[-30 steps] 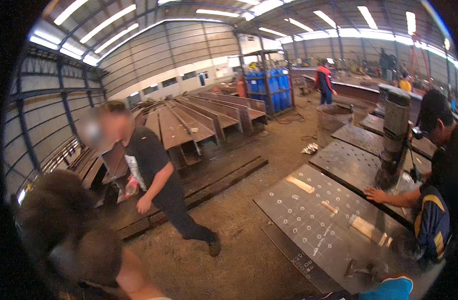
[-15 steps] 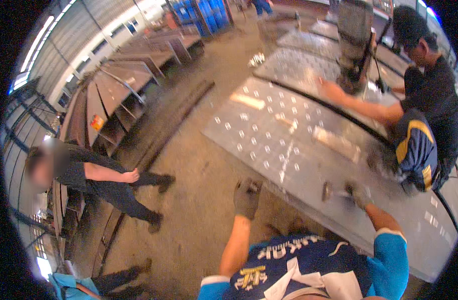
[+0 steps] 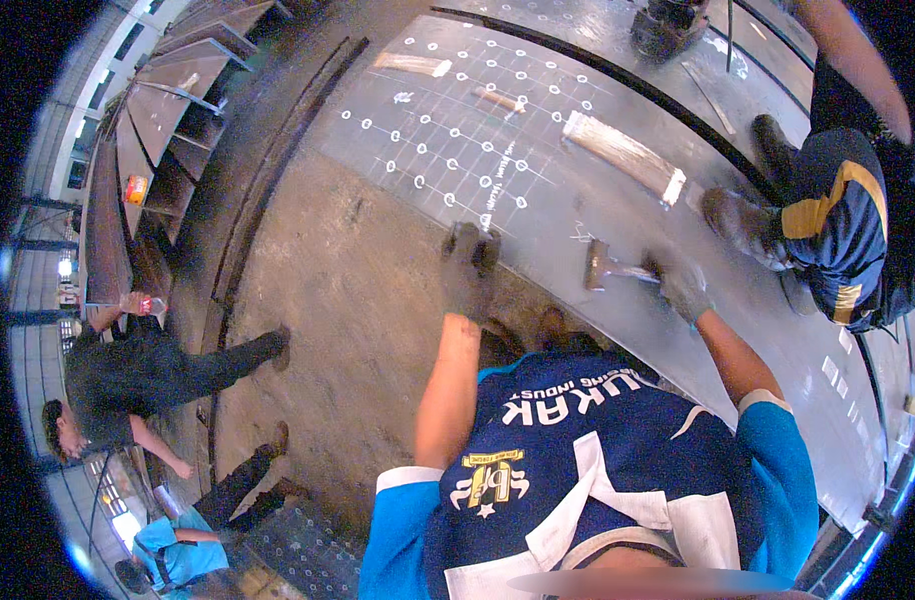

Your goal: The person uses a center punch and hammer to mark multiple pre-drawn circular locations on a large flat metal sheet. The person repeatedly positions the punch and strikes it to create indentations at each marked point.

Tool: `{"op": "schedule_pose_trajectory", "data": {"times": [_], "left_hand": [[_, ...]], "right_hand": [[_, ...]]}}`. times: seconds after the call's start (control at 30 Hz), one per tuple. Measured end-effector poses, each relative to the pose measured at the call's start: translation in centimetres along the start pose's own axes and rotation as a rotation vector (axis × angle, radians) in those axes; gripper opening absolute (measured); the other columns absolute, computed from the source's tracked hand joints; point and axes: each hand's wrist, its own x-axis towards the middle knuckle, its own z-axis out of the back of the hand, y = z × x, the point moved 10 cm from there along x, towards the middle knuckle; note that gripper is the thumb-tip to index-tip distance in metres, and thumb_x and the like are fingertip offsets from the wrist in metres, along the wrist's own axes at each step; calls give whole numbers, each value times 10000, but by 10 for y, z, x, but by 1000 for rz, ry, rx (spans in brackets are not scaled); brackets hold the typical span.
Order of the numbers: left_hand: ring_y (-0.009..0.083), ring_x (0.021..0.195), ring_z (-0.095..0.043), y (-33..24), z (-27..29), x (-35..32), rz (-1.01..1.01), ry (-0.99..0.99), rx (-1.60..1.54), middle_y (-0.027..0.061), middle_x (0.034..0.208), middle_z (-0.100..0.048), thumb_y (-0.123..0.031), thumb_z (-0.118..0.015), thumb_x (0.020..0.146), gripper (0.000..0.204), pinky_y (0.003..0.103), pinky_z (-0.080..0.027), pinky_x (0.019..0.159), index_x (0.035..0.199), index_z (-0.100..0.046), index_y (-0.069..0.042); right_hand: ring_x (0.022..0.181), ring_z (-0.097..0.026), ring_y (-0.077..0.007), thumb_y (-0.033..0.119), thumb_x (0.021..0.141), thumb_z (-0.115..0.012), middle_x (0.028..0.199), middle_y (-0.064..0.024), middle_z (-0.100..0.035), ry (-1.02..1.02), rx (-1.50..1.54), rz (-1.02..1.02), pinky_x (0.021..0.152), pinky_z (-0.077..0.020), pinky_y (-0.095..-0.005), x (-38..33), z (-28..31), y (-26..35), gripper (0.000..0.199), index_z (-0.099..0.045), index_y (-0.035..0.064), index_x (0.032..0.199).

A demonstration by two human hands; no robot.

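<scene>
My right hand [image 3: 683,287], in a dark glove, is closed round the handle of a hammer [image 3: 600,265]. The hammer's head is over the grey steel plate [image 3: 548,240], left of the hand. My left hand [image 3: 468,268], gloved too, is at the plate's near edge, beside white chalk writing. Its fingers look curled together; what they hold, if anything, cannot be made out. Rows of small white chalk circles [image 3: 455,132] joined by thin lines cover the plate's far left part.
A long wooden strip [image 3: 626,155] and two shorter wood pieces [image 3: 413,64] [image 3: 500,100] lie on the plate. A person in dark clothes [image 3: 858,190] has a boot on it at the right. Two other people [image 3: 138,375] [image 3: 183,540] are at the left. Steel beams [image 3: 268,180] lie beyond the floor.
My view has tilted down and turned. My left hand has come up to the plate's edge near the chalk marks. The hammer stays in my right hand. One person at left now holds a bottle.
</scene>
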Motion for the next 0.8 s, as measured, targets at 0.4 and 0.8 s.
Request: {"op": "schedule_pose_trajectory", "data": {"times": [0.4,0.8], "left_hand": [[112,705,-614,-1,-41,60,-50,-182,547,23,842,-686,-135,-786,939,260,268,-504,622,1138,-686,-1],[138,673,-618,26,-38,88,-61,-217,590,18,803,-682,-182,-730,957,119,308,-505,568,935,-695,-70]], "right_hand": [[842,-657,-211,302,1040,-583,1031,-62,-712,315,401,-37,731,-532,-378,-6,-76,-71,296,-670,105,1243],[682,-565,-139,266,1053,-616,901,-37,-633,439,524,-435,565,-464,-344,-14,-74,-42,176,-641,124,1154]]}}
